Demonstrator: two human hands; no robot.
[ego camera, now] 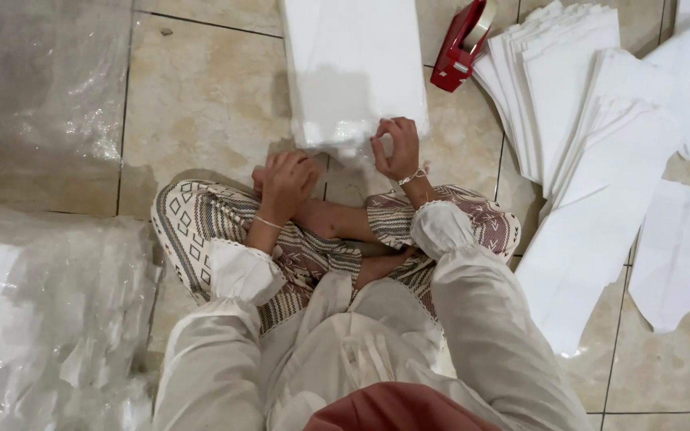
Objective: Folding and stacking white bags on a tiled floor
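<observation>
Right hand [395, 149] pinches the near edge of one white stack [354, 68]; left hand [285, 182] rests curled just beside it, holding nothing. One red tape dispenser [461, 44] right of the stack, beige tiled floor [201, 104] beneath

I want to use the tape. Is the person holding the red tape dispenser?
No, the red tape dispenser sits on the tiled floor, apart from both hands.

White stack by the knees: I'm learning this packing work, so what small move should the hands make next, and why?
Probably bring the left hand forward onto the white stack. Only the right hand pinches its near edge, while the left rests curled just short of it, so that side is unsteadied.
</observation>
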